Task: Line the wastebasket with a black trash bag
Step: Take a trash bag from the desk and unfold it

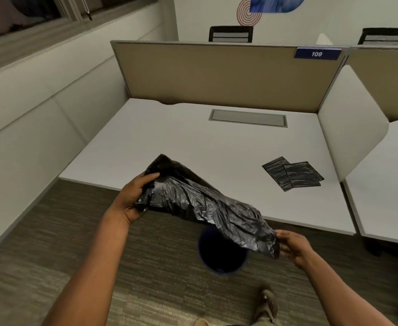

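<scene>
The fingers (pixel 149 177) of the left hand (pixel 132 196) are clamped on the upper end of the black trash bag (pixel 205 203), and the right hand (pixel 292 245) pinches its lower end. The bag stretches slanted between them, above the tabletop (pixel 193 142) edge. The wastebasket (pixel 221 252) stands on the carpet floor (pixel 52 231) directly below the lower end, so the right hand is nearer to it. Folded spare bags (pixel 292 172) lie on the tabletop.

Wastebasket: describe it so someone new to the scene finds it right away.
Start at the white desk under the 109 sign, then drop to the carpet just past its near edge. The wastebasket stands there, a round dark bin with a bluish rim, partly covered by the black trash bag held in both hands. It is the only container on the floor.
</scene>
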Available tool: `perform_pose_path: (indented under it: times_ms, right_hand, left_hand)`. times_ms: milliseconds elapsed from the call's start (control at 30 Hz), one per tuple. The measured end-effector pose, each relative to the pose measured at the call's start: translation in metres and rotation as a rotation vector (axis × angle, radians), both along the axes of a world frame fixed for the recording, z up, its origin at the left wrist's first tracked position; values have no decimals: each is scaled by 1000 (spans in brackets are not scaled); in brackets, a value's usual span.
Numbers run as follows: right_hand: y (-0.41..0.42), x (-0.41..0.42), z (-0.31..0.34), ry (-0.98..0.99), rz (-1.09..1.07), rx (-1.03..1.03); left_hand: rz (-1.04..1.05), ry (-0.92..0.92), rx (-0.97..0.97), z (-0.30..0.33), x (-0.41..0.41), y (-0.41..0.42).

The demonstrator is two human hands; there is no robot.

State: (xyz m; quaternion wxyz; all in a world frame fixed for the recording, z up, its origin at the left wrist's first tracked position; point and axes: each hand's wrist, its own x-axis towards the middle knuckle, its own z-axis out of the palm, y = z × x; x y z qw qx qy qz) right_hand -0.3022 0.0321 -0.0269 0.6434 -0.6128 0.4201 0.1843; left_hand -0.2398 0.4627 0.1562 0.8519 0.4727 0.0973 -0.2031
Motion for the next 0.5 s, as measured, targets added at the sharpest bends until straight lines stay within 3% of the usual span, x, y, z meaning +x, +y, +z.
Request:
perform_pose_path:
  times_ms: [67,167,233,333,433,500]
  right_hand:
    - [12,-2,8,-12,66,-132]
    - [38,6,48,-217,84,-601]
    - [68,10,90,-523,126,-518]
    - [112,7,150,-848,393,-97]
    - [134,12,176,-1010,608,-251]
    - [137,18,177,-1048,558,-354]
  left_hand:
    - [-10,-12,25,5,-6,-12]
    - [-26,-66,118,6,-18,-40]
    - [-49,-119,208,3,-27,-61]
    - [-177,-249,319,-4,-37,-83]
    - [-371,-367,353,-4,-39,-89]
    - [-374,-369,388,0,-39,-88]
